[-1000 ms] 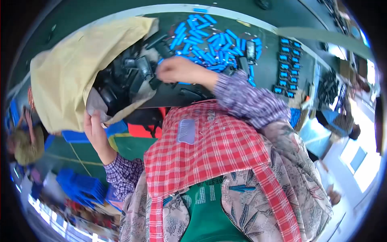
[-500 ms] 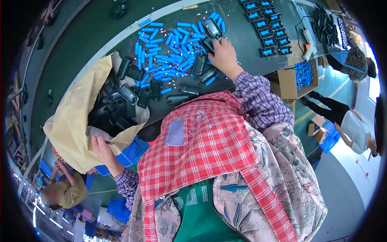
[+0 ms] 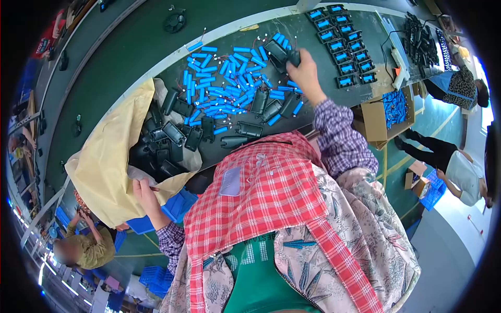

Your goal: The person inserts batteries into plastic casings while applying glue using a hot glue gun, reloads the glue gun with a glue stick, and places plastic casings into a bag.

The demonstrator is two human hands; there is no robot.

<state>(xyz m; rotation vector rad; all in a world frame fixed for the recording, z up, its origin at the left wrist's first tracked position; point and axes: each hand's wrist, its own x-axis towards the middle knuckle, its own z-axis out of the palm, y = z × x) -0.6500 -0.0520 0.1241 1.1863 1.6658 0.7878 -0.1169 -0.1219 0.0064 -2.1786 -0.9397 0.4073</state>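
Note:
My right hand (image 3: 306,74) is over the far side of the table with its fingers closed on a small black plastic casing (image 3: 294,57). Right beside that piece, another black casing (image 3: 276,50) lies at the edge of a heap of blue cylindrical batteries (image 3: 229,86) with thin wires and white connectors. My left hand (image 3: 146,197) grips the edge of a cream-coloured sack (image 3: 107,156). Black casings (image 3: 172,133) spill from the sack's mouth onto the table. More casings (image 3: 259,100) lie along the near side of the battery heap.
Rows of black casings with blue batteries inside (image 3: 342,56) stand at the far right. Beyond them are a white strip (image 3: 400,73) and a pile of black parts (image 3: 419,41). A cardboard box (image 3: 373,122) of batteries is right of the table. Other people are farther off, on both sides.
My right hand has moved away from the heap to the right, with a black casing in its fingers. My left hand stays at the sack's edge. The whole view has shifted slightly.

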